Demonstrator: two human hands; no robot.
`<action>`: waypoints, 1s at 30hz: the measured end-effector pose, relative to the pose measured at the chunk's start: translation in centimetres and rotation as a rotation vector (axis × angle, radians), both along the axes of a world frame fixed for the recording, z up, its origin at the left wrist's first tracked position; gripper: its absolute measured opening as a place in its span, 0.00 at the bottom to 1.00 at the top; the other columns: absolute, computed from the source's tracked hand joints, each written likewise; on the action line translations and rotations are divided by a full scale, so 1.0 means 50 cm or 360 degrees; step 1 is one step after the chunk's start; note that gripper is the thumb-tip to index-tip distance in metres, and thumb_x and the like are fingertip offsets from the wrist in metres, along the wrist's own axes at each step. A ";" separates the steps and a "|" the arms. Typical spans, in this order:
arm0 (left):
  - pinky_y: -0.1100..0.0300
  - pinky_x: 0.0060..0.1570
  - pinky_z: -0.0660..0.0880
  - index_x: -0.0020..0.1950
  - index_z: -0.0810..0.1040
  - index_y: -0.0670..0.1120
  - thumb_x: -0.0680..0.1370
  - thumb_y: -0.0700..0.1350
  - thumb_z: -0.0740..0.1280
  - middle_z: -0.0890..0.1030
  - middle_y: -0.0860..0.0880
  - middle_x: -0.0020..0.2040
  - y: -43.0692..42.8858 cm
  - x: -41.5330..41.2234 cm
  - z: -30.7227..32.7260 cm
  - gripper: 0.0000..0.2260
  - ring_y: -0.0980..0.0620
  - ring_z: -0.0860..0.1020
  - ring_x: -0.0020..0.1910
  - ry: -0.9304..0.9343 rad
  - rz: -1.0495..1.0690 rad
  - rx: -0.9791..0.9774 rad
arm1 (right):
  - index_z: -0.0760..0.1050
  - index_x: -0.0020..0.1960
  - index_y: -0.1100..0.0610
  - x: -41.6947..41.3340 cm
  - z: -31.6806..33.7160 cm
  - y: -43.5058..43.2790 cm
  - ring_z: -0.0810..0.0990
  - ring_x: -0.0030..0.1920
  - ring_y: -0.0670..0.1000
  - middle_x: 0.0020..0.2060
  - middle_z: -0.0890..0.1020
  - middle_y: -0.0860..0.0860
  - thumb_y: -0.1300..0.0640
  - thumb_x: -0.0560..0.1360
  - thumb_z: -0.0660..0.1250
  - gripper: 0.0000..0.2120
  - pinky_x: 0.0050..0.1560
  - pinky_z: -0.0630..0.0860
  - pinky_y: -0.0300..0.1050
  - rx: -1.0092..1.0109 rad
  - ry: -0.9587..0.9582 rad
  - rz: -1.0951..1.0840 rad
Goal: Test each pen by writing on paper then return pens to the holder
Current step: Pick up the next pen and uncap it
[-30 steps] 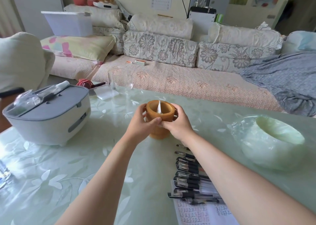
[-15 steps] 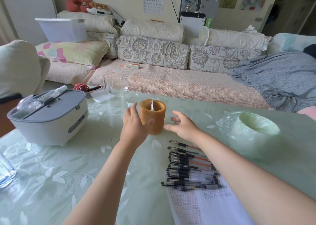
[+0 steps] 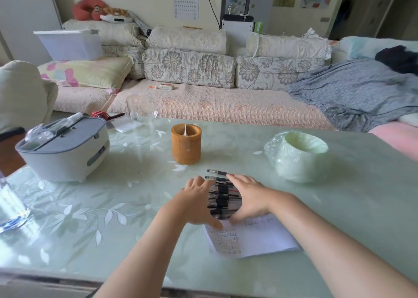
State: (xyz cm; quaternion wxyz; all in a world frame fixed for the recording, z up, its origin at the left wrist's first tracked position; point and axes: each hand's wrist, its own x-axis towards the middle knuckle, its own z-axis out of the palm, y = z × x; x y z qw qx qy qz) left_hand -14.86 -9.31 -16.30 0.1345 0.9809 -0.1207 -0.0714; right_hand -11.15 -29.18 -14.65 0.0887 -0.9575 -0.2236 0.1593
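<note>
The scribbled paper (image 3: pixel 260 239) suggests testing is done. Fingers apparently loose through the blur, left hand (image 3: pixel 196 201) and right hand (image 3: pixel 250 198) flank the pens (image 3: pixel 220 199). None is yet in the holder (image 3: pixel 186 145).

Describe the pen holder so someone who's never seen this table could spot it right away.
On the pale green leaf-patterned table, look between the grey lidded box and the plastic-wrapped green bowl. It is the upright orange-brown cylinder, open-topped, the only brown thing there.

Soft daylight, glare on the glass table (image 3: pixel 67 211) at left, blurred hands, wide-angle bending at edges
</note>
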 end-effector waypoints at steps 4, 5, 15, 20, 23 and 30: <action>0.50 0.66 0.68 0.77 0.55 0.55 0.54 0.67 0.78 0.63 0.52 0.66 0.004 0.006 -0.011 0.57 0.50 0.61 0.67 -0.0026 -0.0064 0.0005 | 0.36 0.79 0.48 -0.002 -0.010 0.006 0.40 0.79 0.50 0.79 0.43 0.47 0.29 0.60 0.71 0.62 0.77 0.48 0.54 0.0012 -0.0082 0.0040; 0.50 0.66 0.68 0.77 0.55 0.55 0.54 0.67 0.78 0.63 0.52 0.66 0.006 0.011 -0.011 0.57 0.50 0.61 0.67 -0.0026 -0.0077 -0.0016 | 0.36 0.79 0.48 0.001 -0.009 0.008 0.39 0.79 0.49 0.79 0.42 0.47 0.28 0.60 0.70 0.62 0.78 0.47 0.55 0.0010 -0.0094 0.0048; 0.52 0.68 0.66 0.76 0.58 0.57 0.61 0.65 0.76 0.64 0.56 0.68 0.021 0.073 -0.019 0.48 0.54 0.60 0.68 -0.0156 -0.0064 -0.0210 | 0.51 0.79 0.49 0.060 -0.009 -0.014 0.58 0.74 0.54 0.73 0.61 0.51 0.29 0.61 0.69 0.55 0.73 0.58 0.52 -0.0135 -0.0198 0.0086; 0.52 0.72 0.61 0.78 0.54 0.53 0.69 0.64 0.70 0.58 0.54 0.75 -0.021 0.081 -0.030 0.43 0.53 0.55 0.74 -0.0357 -0.0108 -0.0203 | 0.65 0.65 0.47 0.075 -0.015 -0.007 0.68 0.63 0.52 0.57 0.69 0.49 0.40 0.62 0.67 0.33 0.61 0.71 0.51 -0.0095 -0.0244 0.0089; 0.52 0.74 0.55 0.79 0.49 0.51 0.71 0.66 0.67 0.52 0.53 0.78 -0.025 0.094 -0.046 0.45 0.51 0.51 0.77 -0.0305 -0.0054 -0.0160 | 0.65 0.64 0.50 0.078 -0.020 -0.001 0.68 0.62 0.54 0.56 0.69 0.51 0.46 0.65 0.67 0.29 0.58 0.74 0.54 -0.0097 -0.0322 0.0097; 0.51 0.73 0.60 0.79 0.52 0.50 0.76 0.59 0.65 0.60 0.53 0.76 -0.022 0.112 -0.054 0.36 0.51 0.56 0.75 -0.0330 -0.0024 -0.0174 | 0.67 0.61 0.56 0.105 -0.017 0.011 0.68 0.61 0.55 0.56 0.69 0.54 0.60 0.71 0.65 0.19 0.56 0.74 0.53 -0.0237 -0.0286 0.0068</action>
